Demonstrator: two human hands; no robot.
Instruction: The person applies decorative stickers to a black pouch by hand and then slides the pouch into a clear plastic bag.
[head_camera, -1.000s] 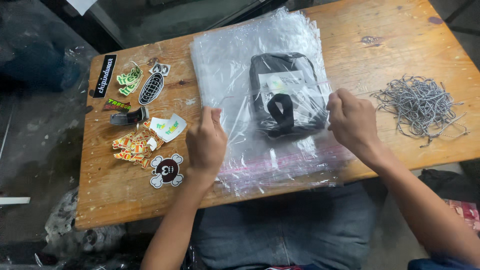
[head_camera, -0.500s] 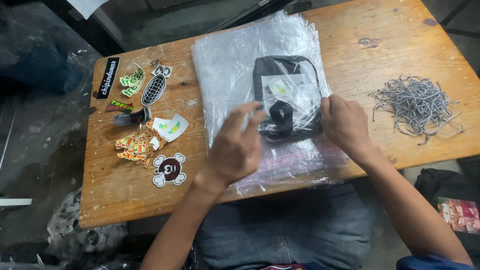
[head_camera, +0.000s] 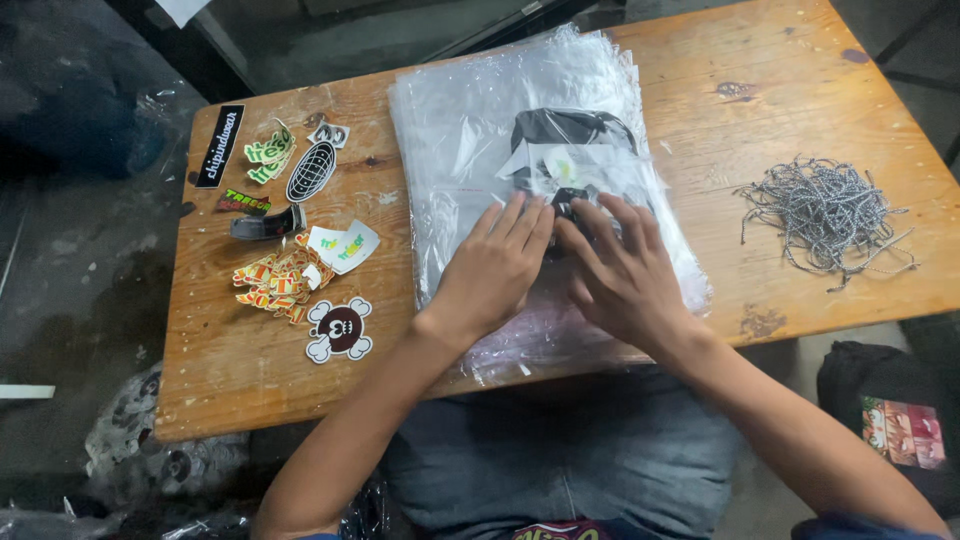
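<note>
Soft, even daylight falls on the wooden surface (head_camera: 780, 80), which reads warm and fairly bright, while the floor on the left stays dim and murky. The stack of clear plastic bags (head_camera: 480, 130) throws pale glare and hazy sheen. Shadows under the left hand (head_camera: 495, 265) and right hand (head_camera: 620, 270) are faint. Focus is fair at centre; the picture's edges bend slightly and soften.

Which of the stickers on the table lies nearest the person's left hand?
The skull-and-crossbones sticker, dark red with white bones, lowest of the group; the others lie farther up the table.
</note>
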